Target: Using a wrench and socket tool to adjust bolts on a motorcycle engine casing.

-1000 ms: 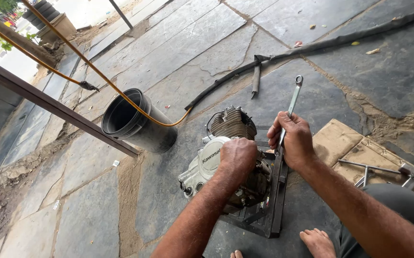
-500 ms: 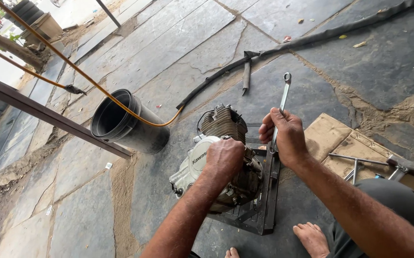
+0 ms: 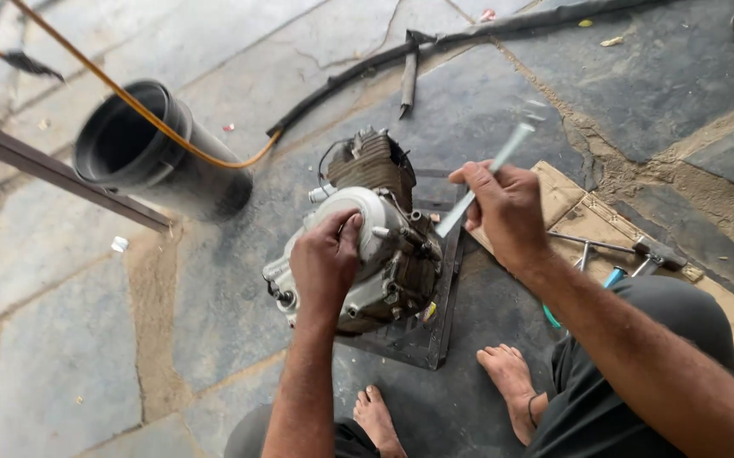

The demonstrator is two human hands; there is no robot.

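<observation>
Engine (image 3: 375, 246) sits on dark metal stand (image 3: 435, 335) on stone floor: grimy silver casing, finned cylinder at far end. Your left hand (image 3: 324, 263) grips round side cover, fingers curled over it. Right hand (image 3: 507, 208) closed on long wrench (image 3: 481, 182), tip down at engine.

Your left hand (image 3: 326, 261) grips the engine's (image 3: 365, 246) pale cover; your right hand (image 3: 507, 206) holds a blurred wrench (image 3: 484, 179) against it.
</observation>
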